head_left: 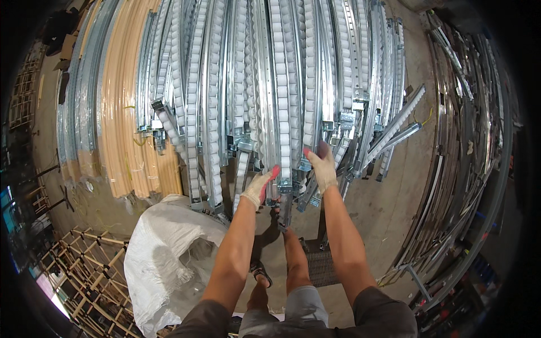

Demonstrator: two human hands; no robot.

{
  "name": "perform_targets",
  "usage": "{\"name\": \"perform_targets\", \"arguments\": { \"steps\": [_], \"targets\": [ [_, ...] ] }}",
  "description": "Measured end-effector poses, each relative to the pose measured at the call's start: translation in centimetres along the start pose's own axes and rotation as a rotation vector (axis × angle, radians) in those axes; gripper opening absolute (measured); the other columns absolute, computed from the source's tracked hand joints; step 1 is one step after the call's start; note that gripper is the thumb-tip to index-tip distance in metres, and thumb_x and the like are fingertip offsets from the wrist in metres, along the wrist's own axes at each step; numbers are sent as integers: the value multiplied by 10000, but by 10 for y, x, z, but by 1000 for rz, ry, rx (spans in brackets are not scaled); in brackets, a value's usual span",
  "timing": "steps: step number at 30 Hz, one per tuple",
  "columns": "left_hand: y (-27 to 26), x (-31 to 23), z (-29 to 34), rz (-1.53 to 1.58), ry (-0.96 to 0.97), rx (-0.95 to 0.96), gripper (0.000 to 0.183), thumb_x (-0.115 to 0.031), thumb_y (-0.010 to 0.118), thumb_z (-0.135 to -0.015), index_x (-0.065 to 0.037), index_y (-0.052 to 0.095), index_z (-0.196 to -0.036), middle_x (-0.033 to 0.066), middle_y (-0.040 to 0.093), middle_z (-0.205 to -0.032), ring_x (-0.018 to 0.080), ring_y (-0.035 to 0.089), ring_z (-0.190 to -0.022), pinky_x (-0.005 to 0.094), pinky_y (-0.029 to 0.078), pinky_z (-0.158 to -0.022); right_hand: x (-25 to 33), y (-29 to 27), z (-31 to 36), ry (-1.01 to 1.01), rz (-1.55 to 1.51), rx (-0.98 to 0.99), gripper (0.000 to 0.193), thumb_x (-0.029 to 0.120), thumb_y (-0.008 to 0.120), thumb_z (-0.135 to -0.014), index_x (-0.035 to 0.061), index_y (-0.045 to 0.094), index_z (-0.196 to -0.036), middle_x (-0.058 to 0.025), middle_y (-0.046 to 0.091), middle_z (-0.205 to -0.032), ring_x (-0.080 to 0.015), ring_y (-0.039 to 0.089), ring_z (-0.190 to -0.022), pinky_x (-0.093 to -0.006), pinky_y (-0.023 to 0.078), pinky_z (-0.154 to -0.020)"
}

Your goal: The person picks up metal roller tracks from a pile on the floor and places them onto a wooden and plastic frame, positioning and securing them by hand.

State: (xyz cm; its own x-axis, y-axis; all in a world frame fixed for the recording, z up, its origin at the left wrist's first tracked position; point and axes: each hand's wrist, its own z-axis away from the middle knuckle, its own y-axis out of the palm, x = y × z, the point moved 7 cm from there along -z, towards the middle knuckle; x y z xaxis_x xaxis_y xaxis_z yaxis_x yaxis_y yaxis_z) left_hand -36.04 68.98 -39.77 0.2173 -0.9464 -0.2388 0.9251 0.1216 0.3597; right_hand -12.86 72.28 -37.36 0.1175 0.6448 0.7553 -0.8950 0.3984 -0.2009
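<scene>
Between my hands lies a roller track [284,149], a metal channel with a row of white rollers and a metal bracket [285,185] near its close end. My left hand [261,187], in a pale glove with a red palm, is beside a metal rail just left of that track. Its fingers are stretched forward and look open; whether it touches the rail I cannot tell. My right hand [323,167], gloved the same way, is raised at the right of the track with thumb and fingers apart. Nothing shows in its grasp.
Many more roller tracks [214,101] lie side by side ahead, some slanting out at the right. Wrapped tan strips [121,112] lie to the left. A white woven sack [155,242] is at the near left, and metal bars [445,169] are stacked on the right.
</scene>
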Motion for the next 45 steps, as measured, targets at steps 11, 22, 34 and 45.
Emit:
{"name": "perform_targets", "arguments": {
  "steps": [11,22,34,45],
  "targets": [
    [42,-4,15,3,334,-92,782,-309,821,-857,-28,429,-1472,113,598,-1323,197,599,-1152,318,471,-998,-36,20,-57,346,-361,499,986,418,845,-804,-102,346,-1477,-198,557,-1348,-243,576,-1205,-377,521,-960],
    [79,-34,45,60,375,12,650,-177,773,-880,-23,467,-1433,95,657,-1210,169,664,-1005,297,557,-850,7,6,-4,355,-460,397,773,554,671,-921,-9,496,-1419,-143,617,-1317,-245,630,-1155,-378,547,-946],
    [44,-8,19,445,-19,320,562,-220,713,-875,23,552,-1356,202,693,-1192,346,709,-1018,493,604,-864,41,2,60,-95,-160,238,857,308,807,-865,-147,361,-1438,-182,593,-1291,-208,572,-1141,-323,470,-1001],
    [37,38,-9,426,1,263,596,-215,753,-840,41,556,-1340,222,674,-1223,373,687,-1070,534,558,-956,42,-11,105,-497,152,97,758,94,712,-831,-85,350,-1473,-269,342,-1541,-370,334,-1451,-447,305,-1180]
  ]
}}
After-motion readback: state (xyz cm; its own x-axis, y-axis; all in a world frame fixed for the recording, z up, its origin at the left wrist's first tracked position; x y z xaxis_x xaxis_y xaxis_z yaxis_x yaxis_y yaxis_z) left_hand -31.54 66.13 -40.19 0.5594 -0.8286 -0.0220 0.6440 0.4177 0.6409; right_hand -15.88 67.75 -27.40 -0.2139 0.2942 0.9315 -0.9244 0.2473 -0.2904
